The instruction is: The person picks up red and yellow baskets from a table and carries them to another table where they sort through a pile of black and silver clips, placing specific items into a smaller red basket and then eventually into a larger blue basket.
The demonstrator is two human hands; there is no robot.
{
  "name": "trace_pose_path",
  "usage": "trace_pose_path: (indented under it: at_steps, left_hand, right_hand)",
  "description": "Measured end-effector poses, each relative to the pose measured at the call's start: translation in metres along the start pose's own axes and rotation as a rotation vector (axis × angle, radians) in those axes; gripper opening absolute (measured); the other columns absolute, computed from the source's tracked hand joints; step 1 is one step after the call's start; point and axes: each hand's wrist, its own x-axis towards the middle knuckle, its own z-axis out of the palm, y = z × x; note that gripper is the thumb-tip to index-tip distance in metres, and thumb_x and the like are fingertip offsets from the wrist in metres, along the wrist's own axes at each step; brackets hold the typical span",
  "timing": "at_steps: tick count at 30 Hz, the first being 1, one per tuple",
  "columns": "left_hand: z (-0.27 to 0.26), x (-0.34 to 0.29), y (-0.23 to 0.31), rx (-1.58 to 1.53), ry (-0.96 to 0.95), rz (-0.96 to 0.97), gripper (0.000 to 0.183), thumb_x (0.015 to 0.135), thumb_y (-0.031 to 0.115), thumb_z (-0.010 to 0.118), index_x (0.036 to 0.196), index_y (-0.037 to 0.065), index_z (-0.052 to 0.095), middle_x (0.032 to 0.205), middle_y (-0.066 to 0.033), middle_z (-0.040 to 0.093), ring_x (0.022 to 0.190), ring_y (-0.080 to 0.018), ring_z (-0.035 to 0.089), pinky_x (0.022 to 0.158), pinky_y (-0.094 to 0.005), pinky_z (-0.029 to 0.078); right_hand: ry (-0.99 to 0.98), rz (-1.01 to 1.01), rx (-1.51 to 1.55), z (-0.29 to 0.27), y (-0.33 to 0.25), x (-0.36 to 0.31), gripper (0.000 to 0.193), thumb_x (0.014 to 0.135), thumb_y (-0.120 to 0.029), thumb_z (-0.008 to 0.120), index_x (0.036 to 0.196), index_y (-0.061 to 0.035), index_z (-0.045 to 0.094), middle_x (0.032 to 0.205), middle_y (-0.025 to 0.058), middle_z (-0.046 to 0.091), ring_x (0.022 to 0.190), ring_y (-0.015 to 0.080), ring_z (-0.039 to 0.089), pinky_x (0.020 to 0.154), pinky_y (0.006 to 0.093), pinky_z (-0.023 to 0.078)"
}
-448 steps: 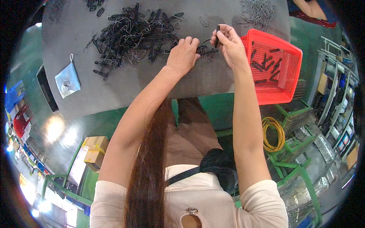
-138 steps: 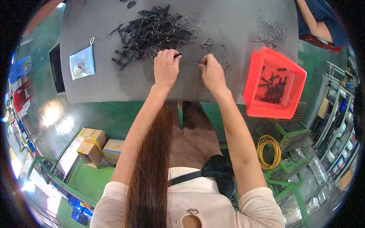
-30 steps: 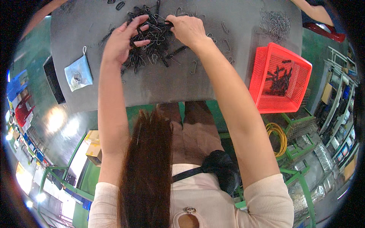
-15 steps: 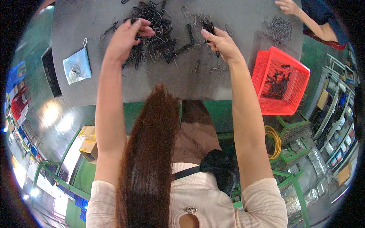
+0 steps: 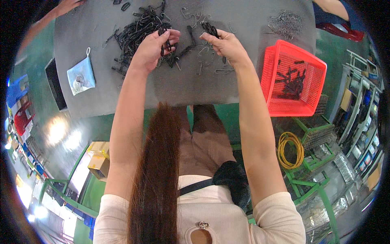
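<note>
My left hand (image 5: 151, 49) is closed around a black oblong loop-shaped piece (image 5: 163, 40), at the near right side of a dark pile (image 5: 132, 38) of similar black pieces mixed with metal hooks. To its right, my right hand (image 5: 229, 48) grips a small bunch of black elongated pieces (image 5: 210, 29) between thumb and fingers. The two hands are apart, both over the grey table (image 5: 191, 87). Loose bent-wire hooks (image 5: 191, 14) lie beyond and between them, with more near my right hand. Fingers partly hide what each hand holds.
A red plastic basket (image 5: 290, 110) with black pieces inside stands at the table's right edge. Behind it lies a heap of silver wire hooks (image 5: 286, 25). A light-blue pouch (image 5: 81, 77) rests at the left. Other people's arms (image 5: 50, 14) reach in at both far corners.
My left hand has moved right and slightly nearer, off the middle of the pile, with a black piece now showing in it. My right hand keeps its bunch. Another person's arm has appeared at far left.
</note>
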Motion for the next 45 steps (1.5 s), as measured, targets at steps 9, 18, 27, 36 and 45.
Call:
trace_pose_path:
  at_steps: [9, 18, 27, 36, 45]
  left_hand:
    - [0.038, 0.007, -0.014, 0.055, 0.014, 0.056, 0.032, 0.090, 0.023, 0.039, 0.108, -0.003, 0.048, 0.106, -0.0128, 0.055, 0.100, -0.0214, 0.054, 0.080, -0.0309, 0.045]
    - [0.241, 0.033, -0.058, 0.147, -0.179, 0.179, 0.037, 0.087, 0.029, 0.043, 0.102, -0.003, 0.050, 0.094, -0.0147, 0.059, 0.087, -0.0228, 0.058, 0.075, -0.0362, 0.047]
    - [0.173, 0.009, -0.058, 0.958, 0.452, 0.769, 0.027, 0.074, 0.024, 0.057, 0.095, 0.007, 0.059, 0.094, -0.0114, 0.058, 0.091, -0.0262, 0.053, 0.081, -0.0355, 0.041]
    - [0.041, 0.002, -0.075, 1.489, 0.632, 0.434, 0.017, 0.070, 0.016, 0.063, 0.083, 0.008, 0.056, 0.087, -0.0084, 0.055, 0.084, -0.0271, 0.050, 0.073, -0.0374, 0.041]
    - [0.029, 0.018, -0.063, 0.876, 0.604, 0.504, 0.021, 0.073, 0.011, 0.055, 0.092, 0.003, 0.050, 0.079, -0.0153, 0.057, 0.073, -0.0314, 0.056, 0.069, -0.0396, 0.043]
  right_hand:
    - [0.411, -0.002, -0.416, -0.036, 0.005, -0.039, 0.030, 0.077, -0.031, 0.056, 0.077, -0.0014, 0.062, 0.061, 0.0100, 0.056, 0.060, 0.0194, 0.053, 0.059, 0.0302, 0.040]
    - [0.899, 0.155, -0.339, -0.133, 0.021, -0.133, 0.034, 0.080, -0.034, 0.049, 0.088, -0.0032, 0.062, 0.080, 0.0193, 0.061, 0.080, 0.0311, 0.058, 0.075, 0.0389, 0.041]
    - [1.147, -0.315, -0.920, -0.122, 0.021, -0.142, 0.022, 0.078, -0.025, 0.054, 0.089, -0.0071, 0.059, 0.087, 0.0103, 0.059, 0.092, 0.0277, 0.053, 0.077, 0.0365, 0.043]
    - [0.530, 0.092, -0.828, 0.004, 0.015, -0.001, 0.028, 0.070, -0.027, 0.060, 0.082, -0.0015, 0.063, 0.090, 0.0158, 0.059, 0.085, 0.0319, 0.058, 0.072, 0.0401, 0.047]
    - [0.557, -0.141, -0.694, -0.013, 0.018, 0.005, 0.024, 0.071, -0.023, 0.058, 0.078, -0.0002, 0.061, 0.081, 0.0143, 0.062, 0.077, 0.0282, 0.059, 0.070, 0.0349, 0.046]
